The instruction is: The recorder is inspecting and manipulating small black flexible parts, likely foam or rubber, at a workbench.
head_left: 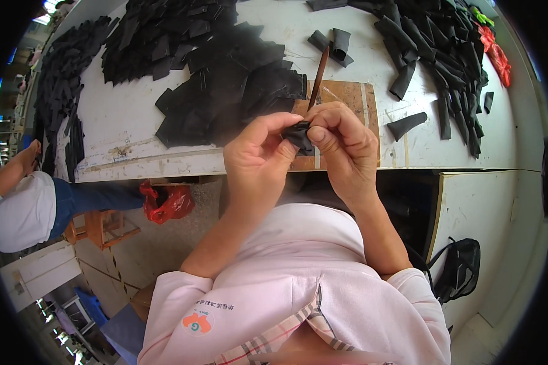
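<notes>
A small black fabric piece is pinched between my two hands, above the table's front edge. My left hand grips its left side between thumb and fingers. On the other side, my right hand closes on it with thumb and bent fingers. Just beyond my fingertips a brown pointed stick stands tilted upward; its lower end is hidden behind my hands. Under it lies a brown board with pale tape strips. Flat black fabric pieces are heaped left of the board.
More black pieces pile up at the back left, and rolled black tubes at the right. A red plastic bag lies at the far right edge. To the left sits another person, near a hanging red bag. A black bag hangs lower right.
</notes>
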Demonstrator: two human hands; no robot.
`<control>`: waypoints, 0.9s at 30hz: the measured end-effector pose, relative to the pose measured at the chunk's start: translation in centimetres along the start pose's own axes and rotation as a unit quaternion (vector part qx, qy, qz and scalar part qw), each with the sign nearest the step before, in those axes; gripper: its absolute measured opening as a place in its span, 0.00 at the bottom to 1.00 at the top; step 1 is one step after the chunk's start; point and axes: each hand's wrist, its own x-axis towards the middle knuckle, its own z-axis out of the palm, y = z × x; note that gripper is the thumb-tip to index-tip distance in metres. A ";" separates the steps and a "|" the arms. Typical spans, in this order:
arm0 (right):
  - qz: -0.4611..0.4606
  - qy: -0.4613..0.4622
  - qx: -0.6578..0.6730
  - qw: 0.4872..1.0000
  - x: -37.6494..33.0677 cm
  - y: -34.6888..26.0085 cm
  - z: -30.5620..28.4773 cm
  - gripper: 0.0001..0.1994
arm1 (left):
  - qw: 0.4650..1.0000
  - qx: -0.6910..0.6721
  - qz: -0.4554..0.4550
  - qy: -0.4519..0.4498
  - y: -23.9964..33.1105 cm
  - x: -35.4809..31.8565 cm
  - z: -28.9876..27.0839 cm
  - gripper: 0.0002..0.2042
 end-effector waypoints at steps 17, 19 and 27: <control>0.141 -0.106 0.092 0.980 7.7 -4.7 -3.0 0.13 | 0.710 -0.601 -0.163 -0.328 3.8 7.5 0.1 0.12; 0.232 -0.106 0.155 0.954 7.4 -1.9 -3.4 0.13 | 0.736 -0.605 -0.210 -0.220 0.3 7.8 -0.7 0.14; 0.199 -0.136 0.158 0.957 8.1 -1.4 -3.0 0.14 | 0.585 -0.753 -0.239 -0.187 0.7 7.9 -0.5 0.09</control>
